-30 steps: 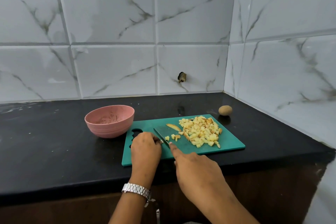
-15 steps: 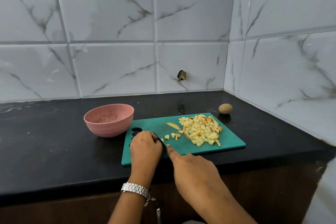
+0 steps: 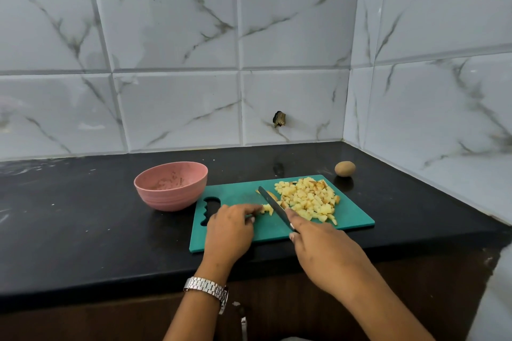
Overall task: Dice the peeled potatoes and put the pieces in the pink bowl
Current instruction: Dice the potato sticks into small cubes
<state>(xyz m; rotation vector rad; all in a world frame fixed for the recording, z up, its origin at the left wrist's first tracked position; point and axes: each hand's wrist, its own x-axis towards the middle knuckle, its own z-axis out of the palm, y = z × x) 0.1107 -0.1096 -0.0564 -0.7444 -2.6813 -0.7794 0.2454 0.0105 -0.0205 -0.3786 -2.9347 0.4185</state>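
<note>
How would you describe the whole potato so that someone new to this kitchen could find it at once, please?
Start at the black counter and follow it to the corner where the two tiled walls meet. Just beyond the far right corner of the green cutting board sits the potato, alone on the counter. Unlike the diced pieces on the board, it is whole, round and brown.

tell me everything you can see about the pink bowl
The pink bowl is round and deep, matte like plastic, with faint ridges on its outer wall. It stands upright on the black counter, just left of the green board. No diced potato is in it, only some smeared residue. Neither hand touches it.
</note>
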